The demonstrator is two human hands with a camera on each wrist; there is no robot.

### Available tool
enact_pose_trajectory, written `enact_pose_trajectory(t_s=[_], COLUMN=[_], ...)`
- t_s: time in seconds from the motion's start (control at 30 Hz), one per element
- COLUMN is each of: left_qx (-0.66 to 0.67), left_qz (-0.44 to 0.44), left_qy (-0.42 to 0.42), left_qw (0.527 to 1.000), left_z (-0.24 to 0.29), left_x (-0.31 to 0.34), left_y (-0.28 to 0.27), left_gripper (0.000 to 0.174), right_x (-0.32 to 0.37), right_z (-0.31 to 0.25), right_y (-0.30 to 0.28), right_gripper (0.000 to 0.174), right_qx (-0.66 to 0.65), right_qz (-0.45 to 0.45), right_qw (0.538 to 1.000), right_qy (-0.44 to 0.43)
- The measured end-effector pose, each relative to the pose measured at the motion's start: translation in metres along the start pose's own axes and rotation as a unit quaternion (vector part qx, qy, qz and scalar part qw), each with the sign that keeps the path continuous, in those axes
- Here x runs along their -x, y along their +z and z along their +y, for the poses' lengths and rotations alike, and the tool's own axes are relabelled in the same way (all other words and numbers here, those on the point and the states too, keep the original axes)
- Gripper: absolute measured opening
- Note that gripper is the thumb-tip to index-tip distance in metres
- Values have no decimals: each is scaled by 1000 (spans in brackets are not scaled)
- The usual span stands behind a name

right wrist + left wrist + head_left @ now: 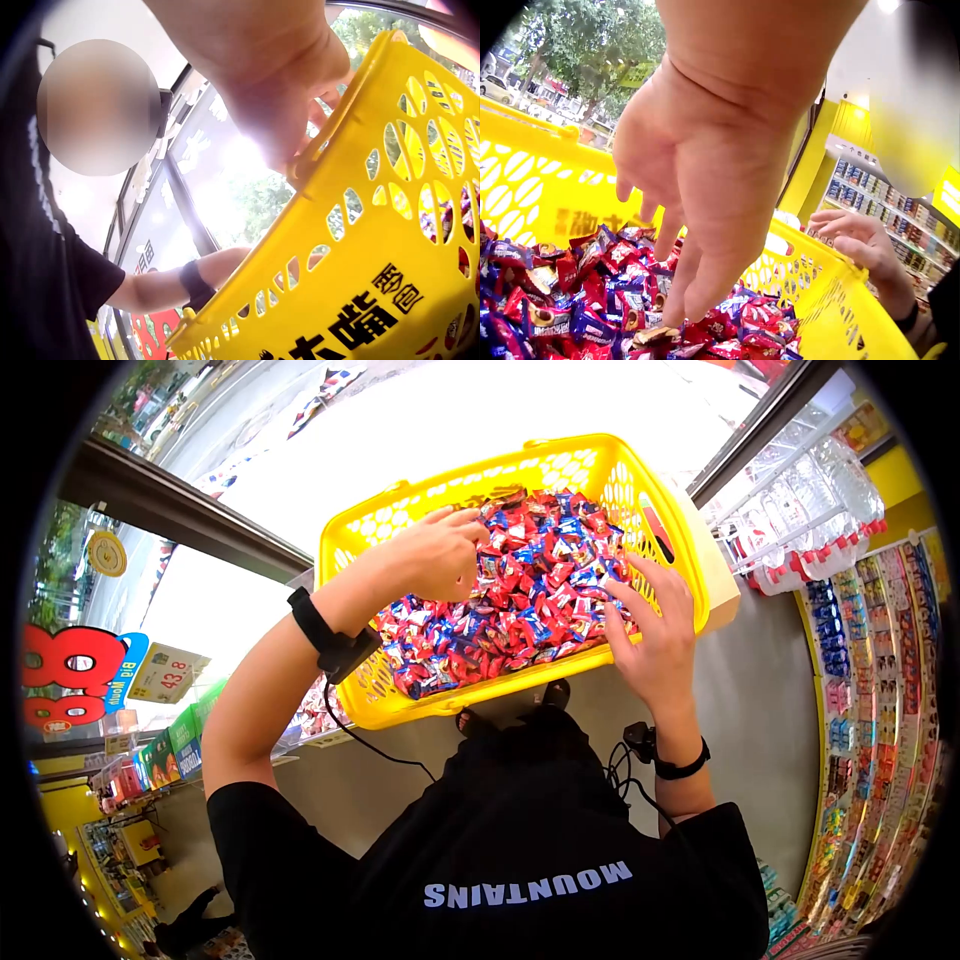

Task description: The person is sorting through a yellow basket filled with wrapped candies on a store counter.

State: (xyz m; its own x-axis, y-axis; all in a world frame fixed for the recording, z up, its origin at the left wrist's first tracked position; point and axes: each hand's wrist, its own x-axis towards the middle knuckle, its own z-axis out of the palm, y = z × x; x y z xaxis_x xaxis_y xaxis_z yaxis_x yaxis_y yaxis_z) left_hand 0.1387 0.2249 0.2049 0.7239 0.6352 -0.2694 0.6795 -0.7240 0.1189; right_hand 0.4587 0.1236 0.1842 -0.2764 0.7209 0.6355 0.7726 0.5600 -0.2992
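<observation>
A yellow basket [432, 707] holds a heap of red and blue wrapped candies [530, 600]. My left hand [425, 560] is over the heap's left part, palm down; in the left wrist view that hand [712, 180] points its fingers down, the tips at the candies [592, 300] beside a brownish-gold wrapper [656, 335]. Whether they touch that wrapper is unclear. My right hand [655, 625] lies over the basket's right front rim, fingers spread towards the candies. In the right wrist view the right hand [277, 97] rests at the rim of the basket [337, 225], its fingertips partly hidden.
Behind the basket are a bright window and a dark frame [170, 500]. Packed shelves [880, 710] line the right side, with a rack of clear containers [810, 510] at the upper right. Price signs [170, 672] and green boxes [187, 738] are at the left. Cables hang near both wrists.
</observation>
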Motion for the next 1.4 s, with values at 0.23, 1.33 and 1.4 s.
enact_pose_trajectory(t_s=[0.23,1.33,1.4], left_qx=[-63,77,68], left_qz=[36,330,348], left_qy=[-45,-171,-158], left_qw=[996,925,921], left_z=[-1,109,121], left_x=[-17,108,114], left_y=[67,-3,8], left_gripper=[11,20,16], right_x=[1,-7,-13], right_z=[16,-17,-42], right_y=[6,8,11], right_gripper=[25,27,32], right_qx=[-24,-123,-155], right_qz=[13,-35,-86], right_qw=[999,991,981], right_qy=[23,-28,-74])
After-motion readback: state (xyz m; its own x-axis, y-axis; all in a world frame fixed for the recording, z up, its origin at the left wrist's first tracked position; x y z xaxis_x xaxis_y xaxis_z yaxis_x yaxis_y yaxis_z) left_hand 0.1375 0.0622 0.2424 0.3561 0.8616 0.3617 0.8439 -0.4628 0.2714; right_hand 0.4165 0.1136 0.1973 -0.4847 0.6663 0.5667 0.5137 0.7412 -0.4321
